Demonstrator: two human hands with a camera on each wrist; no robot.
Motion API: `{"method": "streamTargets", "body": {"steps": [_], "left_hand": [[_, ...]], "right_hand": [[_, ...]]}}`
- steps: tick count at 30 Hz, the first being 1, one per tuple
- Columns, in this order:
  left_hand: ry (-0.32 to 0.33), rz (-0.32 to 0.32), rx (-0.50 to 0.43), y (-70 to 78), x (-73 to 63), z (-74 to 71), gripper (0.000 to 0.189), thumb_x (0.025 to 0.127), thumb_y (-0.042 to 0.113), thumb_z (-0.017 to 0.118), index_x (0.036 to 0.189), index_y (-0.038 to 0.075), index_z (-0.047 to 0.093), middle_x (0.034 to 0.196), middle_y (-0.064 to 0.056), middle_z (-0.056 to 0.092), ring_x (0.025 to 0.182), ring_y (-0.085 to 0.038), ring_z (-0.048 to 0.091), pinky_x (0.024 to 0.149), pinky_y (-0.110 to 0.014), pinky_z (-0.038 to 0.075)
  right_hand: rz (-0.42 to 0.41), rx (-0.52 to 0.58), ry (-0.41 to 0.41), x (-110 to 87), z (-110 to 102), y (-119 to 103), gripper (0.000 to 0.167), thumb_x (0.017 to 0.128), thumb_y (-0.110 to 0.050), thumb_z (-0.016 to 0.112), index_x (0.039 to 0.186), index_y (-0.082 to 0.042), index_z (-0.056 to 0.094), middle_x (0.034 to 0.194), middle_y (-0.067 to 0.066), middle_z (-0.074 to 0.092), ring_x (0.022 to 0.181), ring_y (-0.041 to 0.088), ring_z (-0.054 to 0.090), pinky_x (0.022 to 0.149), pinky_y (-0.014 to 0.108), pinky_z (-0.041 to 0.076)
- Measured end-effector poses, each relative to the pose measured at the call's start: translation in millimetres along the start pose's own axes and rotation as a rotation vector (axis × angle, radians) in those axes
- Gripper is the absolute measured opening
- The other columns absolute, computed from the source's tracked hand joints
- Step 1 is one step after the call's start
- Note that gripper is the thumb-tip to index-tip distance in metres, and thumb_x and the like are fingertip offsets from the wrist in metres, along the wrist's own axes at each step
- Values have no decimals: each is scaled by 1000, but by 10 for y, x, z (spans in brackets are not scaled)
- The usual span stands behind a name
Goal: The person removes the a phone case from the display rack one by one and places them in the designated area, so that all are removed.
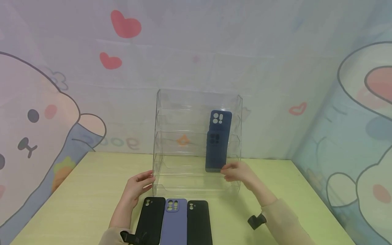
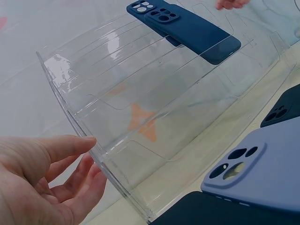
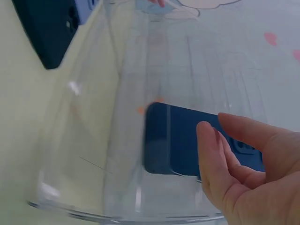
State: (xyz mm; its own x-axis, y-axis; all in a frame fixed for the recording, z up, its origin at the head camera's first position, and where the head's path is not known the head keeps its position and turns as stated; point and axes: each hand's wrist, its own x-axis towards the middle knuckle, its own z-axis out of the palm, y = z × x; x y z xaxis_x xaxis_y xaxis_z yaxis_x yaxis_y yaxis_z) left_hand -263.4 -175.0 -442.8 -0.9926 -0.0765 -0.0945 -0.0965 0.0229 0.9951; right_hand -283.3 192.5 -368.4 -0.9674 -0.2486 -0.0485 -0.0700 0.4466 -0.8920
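Note:
A clear acrylic tiered rack [image 1: 183, 166] stands on the table, with two dark blue phone cases propped in its right part. The rear phone case [image 1: 225, 120] rises above the front phone case [image 1: 215, 153], both with camera cutouts at the top. My left hand [image 1: 137, 187] touches the rack's left side panel, fingertips at its edge. In the left wrist view, the thumb and fingers of that hand [image 2: 56, 178] are bent loosely along the panel. My right hand [image 1: 237, 172] is by the front case's lower right corner, fingers apart; in the right wrist view it overlaps the case.
Before the rack, a row of phone cases lies on the pale yellow table [image 1: 92, 183]: a black one [image 1: 153, 217], a lavender one [image 1: 174, 224] and another black one [image 1: 199, 221]. A cartoon-printed cloth [image 1: 196, 44] hangs behind the table.

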Motion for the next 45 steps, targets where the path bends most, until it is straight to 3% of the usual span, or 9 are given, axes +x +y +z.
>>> {"method": "streamTargets", "body": {"steps": [7, 13, 19, 26, 33, 45], "left_hand": [[3, -5, -5, -3, 8, -9, 49, 95, 9, 63, 140, -4, 49, 136, -22, 52, 92, 0, 63, 95, -31, 57], [2, 9, 10, -1, 2, -25, 49, 95, 10, 63, 140, -4, 49, 137, -23, 51, 95, 0, 62, 97, -32, 56], [-1, 10, 7, -3, 5, -31, 49, 95, 10, 63, 140, -3, 49, 136, -21, 52, 94, 0, 62, 97, -31, 56], [6, 12, -5, 0, 10, -8, 49, 94, 8, 63, 139, -4, 50, 132, -20, 55, 92, 0, 63, 96, -32, 56], [1, 16, -4, 9, 15, 4, 49, 94, 9, 63, 139, -4, 50, 134, -21, 54, 95, -2, 63, 96, -32, 56], [5, 8, -10, -9, -5, -8, 49, 95, 9, 63, 140, -4, 50, 130, -18, 56, 94, -2, 63, 97, -33, 56]], "right_hand": [[-109, -17, 112, 118, -220, -278, 34, 93, -10, 62, 117, 14, 58, 110, 25, 67, 90, 24, 70, 83, 33, 62], [-126, -47, 232, 214, -296, -437, 36, 94, -13, 62, 122, 9, 59, 113, 24, 64, 90, 21, 70, 89, 37, 60], [-148, -24, 331, 314, -349, -487, 38, 94, -12, 61, 127, 7, 56, 119, 26, 62, 104, 36, 66, 96, 43, 56], [-160, 9, 337, 393, -429, -509, 44, 94, -9, 60, 133, 10, 51, 127, 28, 59, 116, 38, 59, 101, 41, 53], [-168, 23, 350, 448, -439, -508, 45, 93, -6, 61, 134, 10, 50, 128, 28, 58, 117, 37, 57, 99, 38, 55], [-195, -123, 438, 560, -290, -490, 42, 90, -6, 66, 130, 4, 57, 122, 25, 62, 112, 38, 62, 91, 41, 58]]}}
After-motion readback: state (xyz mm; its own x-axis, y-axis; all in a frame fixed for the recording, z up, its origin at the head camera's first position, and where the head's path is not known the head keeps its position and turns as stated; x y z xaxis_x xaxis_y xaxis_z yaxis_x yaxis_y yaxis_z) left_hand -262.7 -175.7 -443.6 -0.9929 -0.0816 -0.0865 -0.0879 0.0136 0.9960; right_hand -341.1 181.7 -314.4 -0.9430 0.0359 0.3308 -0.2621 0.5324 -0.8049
